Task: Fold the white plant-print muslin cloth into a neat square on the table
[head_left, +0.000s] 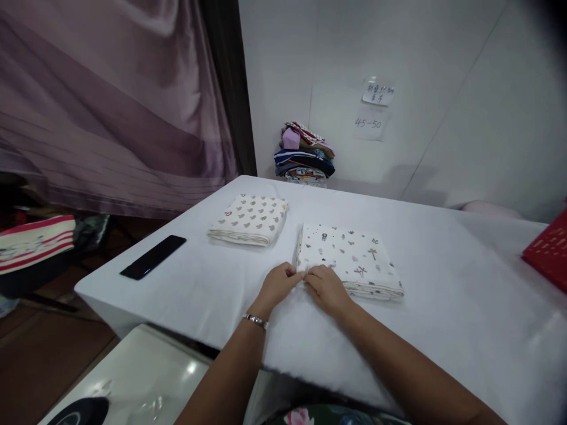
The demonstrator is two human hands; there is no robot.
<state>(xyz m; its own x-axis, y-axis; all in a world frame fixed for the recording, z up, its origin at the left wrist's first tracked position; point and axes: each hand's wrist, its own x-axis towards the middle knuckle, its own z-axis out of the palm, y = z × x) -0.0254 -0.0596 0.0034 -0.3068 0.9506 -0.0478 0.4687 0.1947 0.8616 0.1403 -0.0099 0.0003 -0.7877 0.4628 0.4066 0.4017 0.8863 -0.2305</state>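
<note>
A folded white cloth (pixel 349 254) printed with small palm trees and other motifs lies flat on the white-covered table (pixel 443 307). At its near left corner, my left hand (pixel 279 286) has thumb and fingers pinched together on the edge. My right hand (pixel 326 289) lies beside it with bent fingers on the same corner, its thumb meeting the left one. How much cloth sits between the fingers is partly hidden. Farther left rests a second folded white cloth (pixel 250 218) with rows of small grey and coloured prints, apart from both hands.
A black phone-like slab (pixel 153 257) lies near the table's left edge. Behind the table is a stack of folded fabrics (pixel 305 154) against the wall. A red object (pixel 549 251) stands at the right edge. Purple curtain (pixel 133 106) hangs at left; a white stool-like surface (pixel 137 378) is below.
</note>
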